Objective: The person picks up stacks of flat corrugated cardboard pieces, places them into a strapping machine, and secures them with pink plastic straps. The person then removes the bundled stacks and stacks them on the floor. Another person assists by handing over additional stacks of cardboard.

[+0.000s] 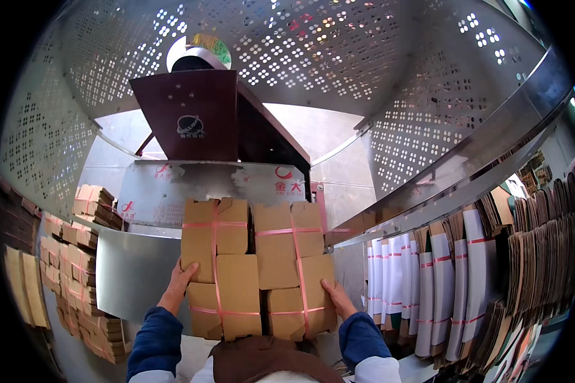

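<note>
Two bundles of flattened brown cardboard boxes lie side by side in front of my body, each tied crosswise with pink strapping. Along the outer edge of the left bundle my left hand grips, its thumb on top and the other fingers hidden beneath or behind the edge. My right hand holds the outer edge of the right bundle in the same way, thumb uppermost. A narrow dark gap runs between the two bundles. Their far ends reach the worn metal table plate of a machine.
A dark maroon machine housing rises beyond the plate. Perforated metal guards curve around it, with a metal rail at right. Tied cardboard bundles are stacked at left. White and brown sheet bundles stand upright at right.
</note>
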Available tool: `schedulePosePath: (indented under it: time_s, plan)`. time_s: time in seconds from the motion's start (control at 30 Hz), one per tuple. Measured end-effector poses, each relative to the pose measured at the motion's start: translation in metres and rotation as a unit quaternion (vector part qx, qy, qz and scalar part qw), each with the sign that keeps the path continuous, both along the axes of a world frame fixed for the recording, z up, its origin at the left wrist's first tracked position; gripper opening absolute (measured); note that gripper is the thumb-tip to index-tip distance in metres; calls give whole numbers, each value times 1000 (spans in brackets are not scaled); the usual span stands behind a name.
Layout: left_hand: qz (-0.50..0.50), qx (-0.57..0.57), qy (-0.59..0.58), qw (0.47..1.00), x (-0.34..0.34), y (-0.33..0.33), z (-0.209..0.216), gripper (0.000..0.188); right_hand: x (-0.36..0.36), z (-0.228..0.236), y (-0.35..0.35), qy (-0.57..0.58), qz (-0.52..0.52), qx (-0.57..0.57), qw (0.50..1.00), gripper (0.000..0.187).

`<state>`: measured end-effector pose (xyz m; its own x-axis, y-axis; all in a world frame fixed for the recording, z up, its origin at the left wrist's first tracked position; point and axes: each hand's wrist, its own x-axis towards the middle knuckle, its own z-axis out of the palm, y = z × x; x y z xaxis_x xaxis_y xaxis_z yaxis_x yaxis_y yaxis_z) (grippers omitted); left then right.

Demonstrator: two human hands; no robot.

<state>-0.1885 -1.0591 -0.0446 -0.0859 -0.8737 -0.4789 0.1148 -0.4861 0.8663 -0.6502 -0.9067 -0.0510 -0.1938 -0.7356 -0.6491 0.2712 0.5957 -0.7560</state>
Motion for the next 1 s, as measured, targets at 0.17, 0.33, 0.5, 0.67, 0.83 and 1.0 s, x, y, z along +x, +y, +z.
schedulePosePath:
  time_s: [0.17,0.33,0.5,0.67,0.83,1.0]
  plan:
    - [-29,-20,12,999,2,-18,-6,70,-3,-3,-21,25,4,-26,999,63]
    - [-125,-39,-91,987,-2,-36,24,74,7,-8,-19,369,-7,-153,917,58]
    - [-206,-304,-538,759,-32,-52,63,68,47,63,-68,644,233,-358,635,56]
    - [-237,-403,-490,736,-95,-44,65,60,66,51,-130,624,277,-357,638,55]
    - [-229,-415,-497,727,-99,-40,43,61,70,31,-133,617,289,-340,648,57]
    - [-244,-401,-499,728,-100,-38,38,62,70,24,-130,598,287,-343,665,58]
